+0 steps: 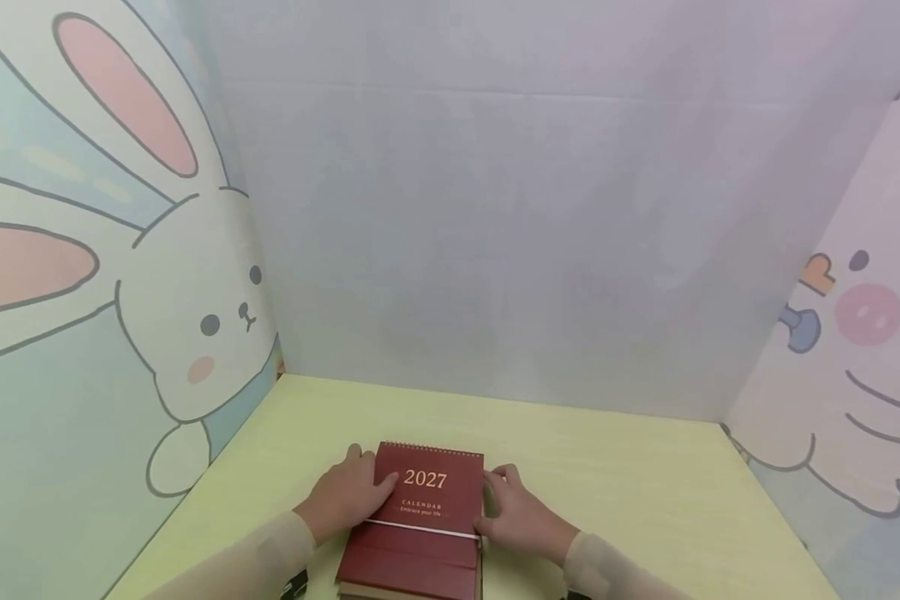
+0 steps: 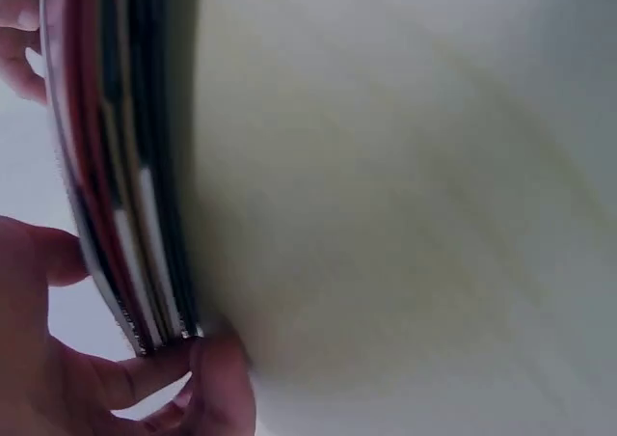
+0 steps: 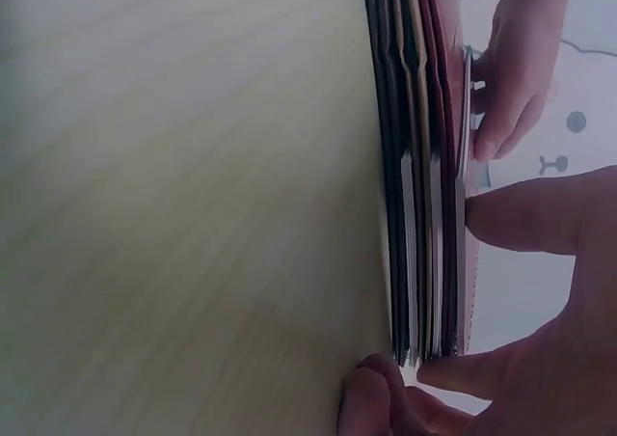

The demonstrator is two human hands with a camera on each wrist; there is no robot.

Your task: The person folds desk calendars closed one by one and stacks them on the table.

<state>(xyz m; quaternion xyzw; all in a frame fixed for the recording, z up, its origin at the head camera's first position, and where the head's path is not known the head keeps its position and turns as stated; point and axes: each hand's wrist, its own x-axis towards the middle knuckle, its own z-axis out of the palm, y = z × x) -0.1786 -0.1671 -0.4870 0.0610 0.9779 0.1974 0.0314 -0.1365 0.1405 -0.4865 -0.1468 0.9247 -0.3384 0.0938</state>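
A dark red desk calendar [image 1: 444, 463] lies on top of a stack, its gold "2027" facing up and its spiral binding at the far end. From the left side my left hand [image 1: 342, 495] holds the stack, thumb on the red cover and fingers around the far corner. My right hand [image 1: 527, 518] grips the right side, its thumb at the cover's edge near a thin white strip. Seen side-on in the left wrist view, the stacked calendars [image 2: 125, 156] show red, dark and tan layers. The right wrist view shows fingertips [image 3: 371, 397] at the bound end.
The stack rests on a pale yellow table [image 1: 615, 467]. Behind it rises a plain light wall [image 1: 495, 250]. A rabbit drawing [image 1: 187, 317] covers the left panel, and a pig drawing [image 1: 862, 375] the right one. Dark wrist straps show near both sleeves.
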